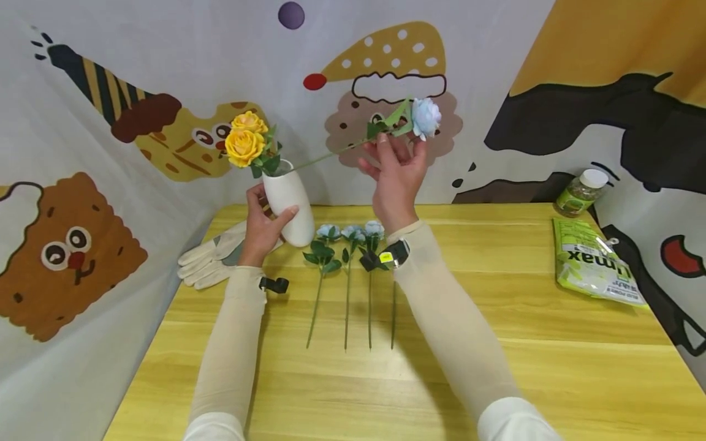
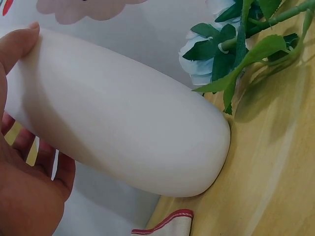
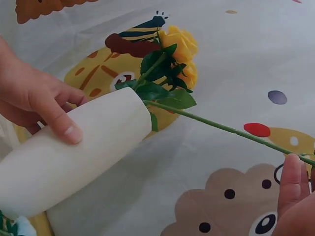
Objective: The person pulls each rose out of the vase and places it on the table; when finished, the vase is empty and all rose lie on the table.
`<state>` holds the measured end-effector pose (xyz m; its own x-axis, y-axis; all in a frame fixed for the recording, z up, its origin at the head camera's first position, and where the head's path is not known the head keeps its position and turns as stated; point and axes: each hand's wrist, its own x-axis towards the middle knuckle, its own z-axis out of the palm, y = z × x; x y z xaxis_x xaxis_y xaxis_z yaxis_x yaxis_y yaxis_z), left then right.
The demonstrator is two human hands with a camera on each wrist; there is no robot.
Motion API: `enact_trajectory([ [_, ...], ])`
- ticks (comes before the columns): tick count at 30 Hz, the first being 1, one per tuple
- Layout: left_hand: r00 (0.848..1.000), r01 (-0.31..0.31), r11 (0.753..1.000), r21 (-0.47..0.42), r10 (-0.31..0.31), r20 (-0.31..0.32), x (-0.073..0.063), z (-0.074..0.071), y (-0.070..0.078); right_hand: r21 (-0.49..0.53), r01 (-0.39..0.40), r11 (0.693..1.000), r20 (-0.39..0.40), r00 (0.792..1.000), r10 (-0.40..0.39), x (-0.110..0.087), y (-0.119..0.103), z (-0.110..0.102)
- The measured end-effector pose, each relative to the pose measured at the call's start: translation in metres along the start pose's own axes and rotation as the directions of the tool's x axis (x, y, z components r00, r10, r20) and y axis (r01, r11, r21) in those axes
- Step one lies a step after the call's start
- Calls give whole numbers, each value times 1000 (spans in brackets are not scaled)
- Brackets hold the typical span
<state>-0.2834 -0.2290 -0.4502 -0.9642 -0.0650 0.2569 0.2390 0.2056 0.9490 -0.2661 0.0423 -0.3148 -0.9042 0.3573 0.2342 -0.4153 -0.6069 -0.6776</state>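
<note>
My left hand (image 1: 261, 231) grips a white vase (image 1: 292, 208) round its side, thumb in front. The vase leans, its mouth tipped to the left, and its base meets the table in the left wrist view. Yellow roses (image 1: 245, 147) with green leaves stand in its mouth. Raised to the right, my right hand (image 1: 398, 177) pinches a pale blue flower (image 1: 426, 118) by the stem, just below the bloom. The long green stem (image 3: 221, 127) slants down to the vase mouth; whether its tip is inside is hard to see.
Several pale blue flowers (image 1: 353, 234) lie side by side on the wooden table (image 1: 469, 294), stems toward me. White gloves (image 1: 212, 257) lie left of the vase. A lidded jar (image 1: 579, 193) and a green-and-white packet (image 1: 592, 260) are at the right. A printed cloth (image 1: 309, 37) hangs behind.
</note>
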Motion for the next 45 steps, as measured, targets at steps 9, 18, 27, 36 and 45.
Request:
enact_trajectory([
  [9, 1000, -8, 1000, -9, 8, 9, 1, 2, 1, -4, -38, 999, -52, 998, 38, -15, -6, -34],
  [18, 1000, -28, 1000, -4, 28, -11, 0, 2, 3, -186, -110, 976, 24, 993, 116, -15, -13, -81],
  [27, 996, -48, 998, 28, 50, -68, -6, 0, 6, -455, -168, 875, 48, 976, 212, -11, -19, -124],
  [36, 991, -88, 996, 18, 90, -103, -5, 0, 20, -703, -244, 669, 45, 923, 383, -6, -25, -166],
  [45, 990, -81, 996, 23, 83, -111, -2, 4, 28, -812, -261, 522, 17, 883, 468, -11, -32, -200],
])
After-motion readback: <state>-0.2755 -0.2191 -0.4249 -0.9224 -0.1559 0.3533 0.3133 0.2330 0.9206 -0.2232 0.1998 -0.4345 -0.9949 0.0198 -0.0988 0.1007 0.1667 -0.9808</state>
